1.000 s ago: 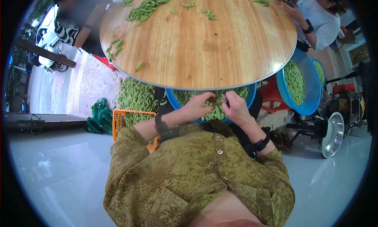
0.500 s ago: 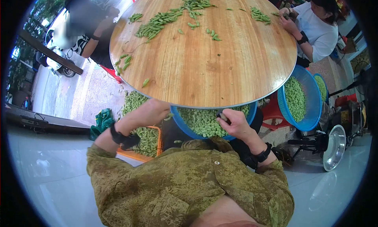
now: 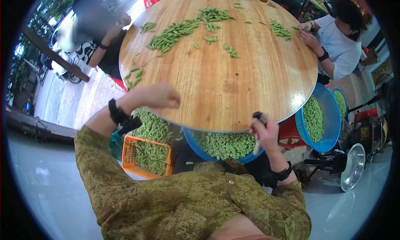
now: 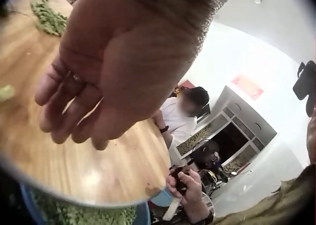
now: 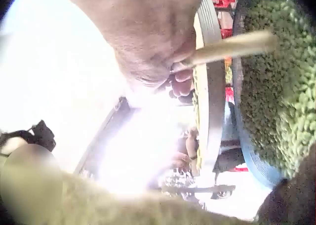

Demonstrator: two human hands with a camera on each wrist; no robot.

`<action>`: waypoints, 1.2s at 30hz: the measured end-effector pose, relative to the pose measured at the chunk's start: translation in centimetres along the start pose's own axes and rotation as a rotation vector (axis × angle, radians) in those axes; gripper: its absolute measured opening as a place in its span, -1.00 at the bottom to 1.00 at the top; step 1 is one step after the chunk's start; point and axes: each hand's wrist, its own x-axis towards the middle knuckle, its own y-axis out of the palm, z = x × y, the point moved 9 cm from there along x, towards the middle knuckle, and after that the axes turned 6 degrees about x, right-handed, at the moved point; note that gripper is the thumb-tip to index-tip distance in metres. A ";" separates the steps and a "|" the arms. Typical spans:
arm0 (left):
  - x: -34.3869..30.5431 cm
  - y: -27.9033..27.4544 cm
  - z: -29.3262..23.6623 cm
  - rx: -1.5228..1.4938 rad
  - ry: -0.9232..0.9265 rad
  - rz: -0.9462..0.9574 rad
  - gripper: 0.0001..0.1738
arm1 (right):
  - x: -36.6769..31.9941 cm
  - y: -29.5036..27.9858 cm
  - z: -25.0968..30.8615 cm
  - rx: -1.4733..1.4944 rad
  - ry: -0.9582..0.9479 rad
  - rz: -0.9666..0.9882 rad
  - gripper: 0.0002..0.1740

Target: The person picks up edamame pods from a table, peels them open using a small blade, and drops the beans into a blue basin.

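Note:
My left hand hovers over the near left part of the round wooden table, fingers loosely bent around nothing. Pointing down and empty, that left hand fills much of the left wrist view. At the table's near edge, my right hand grips a slim pale stick-like handle, its end poking out below the fist. Something dark shows at the right fingers; the handle's other end is hidden. Under the edge, shelled green beans fill a blue basin. Green bean pods are heaped across the table.
An orange basket of pods stands at lower left beside a pile of pods on the ground. To the right are another blue basin of beans and a metal bowl. Two people sit across the table.
My left hand has left the basin, swung left past the table's edge, and risen over the tabletop; a pod by its fingers is gone. My right hand has shifted slightly right with the handle.

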 end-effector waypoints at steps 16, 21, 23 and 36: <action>29.9 -24.7 26.3 -0.191 -0.414 -0.838 -0.19 | 2.2 -3.2 -3.9 0.296 0.359 -0.468 -0.87; 34.9 -25.1 32.7 -0.206 -0.538 -0.895 -0.09 | 2.1 -3.5 -4.0 0.293 0.413 -0.521 -0.87; 35.6 -24.3 33.9 -0.128 -0.693 -0.832 -0.06 | 1.8 -3.5 -4.2 0.278 0.437 -0.519 -0.86; 20.7 -23.5 30.3 -0.026 -0.153 -0.747 -0.14 | 2.2 -3.1 -4.0 0.245 0.336 -0.454 -0.86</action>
